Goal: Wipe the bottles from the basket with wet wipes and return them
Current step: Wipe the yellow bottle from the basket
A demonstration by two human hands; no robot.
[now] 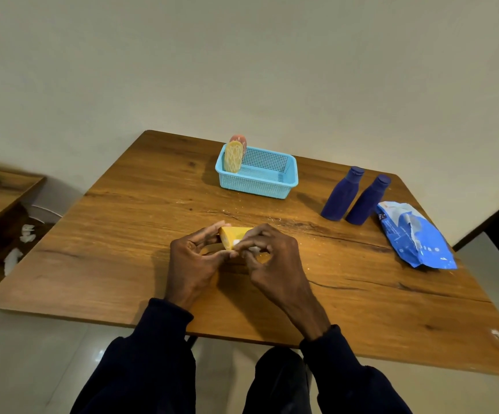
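Near the front edge of the desk [107, 249], your left hand [193, 261] grips the yellow bottle [233, 234] while your right hand [276, 258] pinches a white wipe [254, 249] against it.

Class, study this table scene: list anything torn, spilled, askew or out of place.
On the wooden table, the blue plastic wet-wipe pack at the right is ripped open raggedly. Crumpled white scraps lie scattered below its left side, apparently discarded.
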